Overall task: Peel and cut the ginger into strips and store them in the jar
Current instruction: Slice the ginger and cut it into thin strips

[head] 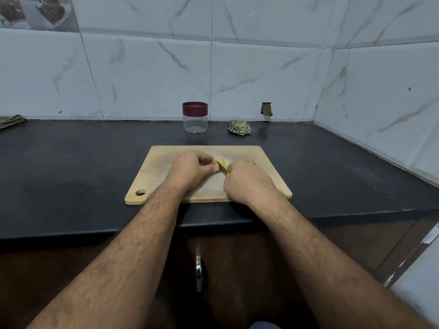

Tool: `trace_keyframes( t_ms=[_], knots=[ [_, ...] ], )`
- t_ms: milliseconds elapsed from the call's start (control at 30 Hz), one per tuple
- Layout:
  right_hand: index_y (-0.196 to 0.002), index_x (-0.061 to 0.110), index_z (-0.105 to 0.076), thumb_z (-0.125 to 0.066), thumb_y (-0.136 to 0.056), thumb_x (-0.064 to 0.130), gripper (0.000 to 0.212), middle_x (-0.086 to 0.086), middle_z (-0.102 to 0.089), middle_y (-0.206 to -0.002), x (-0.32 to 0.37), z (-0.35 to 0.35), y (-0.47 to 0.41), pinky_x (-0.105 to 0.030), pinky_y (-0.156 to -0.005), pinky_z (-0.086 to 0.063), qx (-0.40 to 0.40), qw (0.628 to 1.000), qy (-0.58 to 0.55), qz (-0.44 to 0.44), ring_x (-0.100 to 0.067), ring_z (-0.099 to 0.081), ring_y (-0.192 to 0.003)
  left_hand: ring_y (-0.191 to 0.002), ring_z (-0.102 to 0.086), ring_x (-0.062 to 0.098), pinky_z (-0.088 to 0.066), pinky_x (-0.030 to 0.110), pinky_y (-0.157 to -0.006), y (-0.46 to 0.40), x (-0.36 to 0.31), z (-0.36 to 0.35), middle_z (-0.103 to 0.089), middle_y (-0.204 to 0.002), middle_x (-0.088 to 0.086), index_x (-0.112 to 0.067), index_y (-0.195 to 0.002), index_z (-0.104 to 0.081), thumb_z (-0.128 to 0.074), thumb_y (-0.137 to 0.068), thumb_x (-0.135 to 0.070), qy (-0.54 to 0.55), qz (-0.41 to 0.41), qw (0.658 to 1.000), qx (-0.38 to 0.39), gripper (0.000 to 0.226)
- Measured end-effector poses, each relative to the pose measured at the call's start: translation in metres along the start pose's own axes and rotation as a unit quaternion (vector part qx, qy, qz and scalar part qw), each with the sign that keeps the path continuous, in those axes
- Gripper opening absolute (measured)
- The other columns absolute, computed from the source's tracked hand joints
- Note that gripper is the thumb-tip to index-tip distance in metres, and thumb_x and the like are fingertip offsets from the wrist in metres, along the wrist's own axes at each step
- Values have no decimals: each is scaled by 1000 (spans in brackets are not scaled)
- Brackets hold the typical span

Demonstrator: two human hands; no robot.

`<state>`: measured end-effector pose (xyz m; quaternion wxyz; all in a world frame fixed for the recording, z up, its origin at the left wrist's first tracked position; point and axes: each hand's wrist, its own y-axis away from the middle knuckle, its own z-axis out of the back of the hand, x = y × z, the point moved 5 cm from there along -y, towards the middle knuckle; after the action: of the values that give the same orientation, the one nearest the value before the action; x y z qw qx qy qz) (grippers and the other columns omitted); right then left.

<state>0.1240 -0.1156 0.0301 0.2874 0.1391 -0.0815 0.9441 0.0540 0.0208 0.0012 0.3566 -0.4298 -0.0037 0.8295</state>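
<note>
Wooden cutting board [266,176] lies at centre frame on the dark worktop [71,167], its hanging hole at the lower left corner. Both hands are over the middle of the board, close together.

Left hand [190,172]: fingers curled down, pinching a pale yellow piece of ginger [222,161] against the board. Only a small part of the ginger shows past the fingertips.

Right hand [247,181]: closed in a fist round the yellow handle of a small knife [222,167]; just a sliver of the handle shows below the blade. The blade angles up and left toward the left hand's fingertips and lies against the ginger. Whether the edge is in the ginger or only on it, I cannot tell.

A few brownish peel scraps [251,161] lie on the board just right of the hands, toward its upper right.

Jar [195,117]: clear, maroon lid on, upright above the board at upper centre, near the tiled wall [142,67], well apart from the hands. It looks to hold nothing.

A crumpled striped cloth [240,127] sits to the right of the jar. Another cloth [10,121] at the far left edge of the frame. A metal cabinet handle [198,273] shows below the worktop's front edge.
</note>
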Motion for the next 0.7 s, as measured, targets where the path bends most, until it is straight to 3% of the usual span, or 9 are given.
trace_keyframes(
  t_ms=[167, 333, 433, 567, 700],
  knots=[
    [-109, 15, -59, -44, -90, 9, 25, -3, -55, -95, 3, 1, 0, -32, -66, -40, 10, 1000, 13, -13, -24, -52, -87, -91, -63, 5, -44, 13, -75, 0, 0, 0, -73, -95, -13, -24, -95, -77, -78, -82, -28, 5, -2, 1000, 4, 14],
    [-116, 17, -60, -42, -90, 11, 32, -4, -62, -106, -6, -3, 6, -32, -66, -40, -5, 1000, -3, -8, -23, -53, -91, -88, -62, 2, -43, 11, -74, -1, 0, 0, -73, -97, -11, -23, -101, -77, -79, -81, -29, 8, -1, 1000, 2, 21],
    [-108, 19, -61, -42, -92, 14, 24, -3, -62, -103, -7, 0, 5, -31, -66, -38, -26, 999, -23, 6, -23, -52, -89, -78, -56, -4, -36, 4, -66, -1, -1, -1, -69, -93, -13, -22, -106, -75, -78, -82, -27, 3, 0, 1000, 4, 25],
    [-91, 21, -53, -43, -92, 13, 13, 0, -54, -92, -4, 6, 5, -32, -65, -38, -43, 999, -21, 21, -23, -51, -87, -82, -55, -1, -37, 13, -70, 0, -2, 0, -69, -97, -12, -20, -109, -75, -77, -83, -28, -10, -1, 1000, 2, 27],
    [-99, 21, -60, -43, -93, 13, 19, 1, -51, -89, -2, 6, 4, -32, -66, -38, -44, 999, -14, 28, -22, -49, -86, -89, -60, 7, -39, 21, -75, 1, -4, 0, -69, -93, -12, -23, -106, -77, -76, -84, -28, -22, -5, 1000, 6, 22]
  ],
)
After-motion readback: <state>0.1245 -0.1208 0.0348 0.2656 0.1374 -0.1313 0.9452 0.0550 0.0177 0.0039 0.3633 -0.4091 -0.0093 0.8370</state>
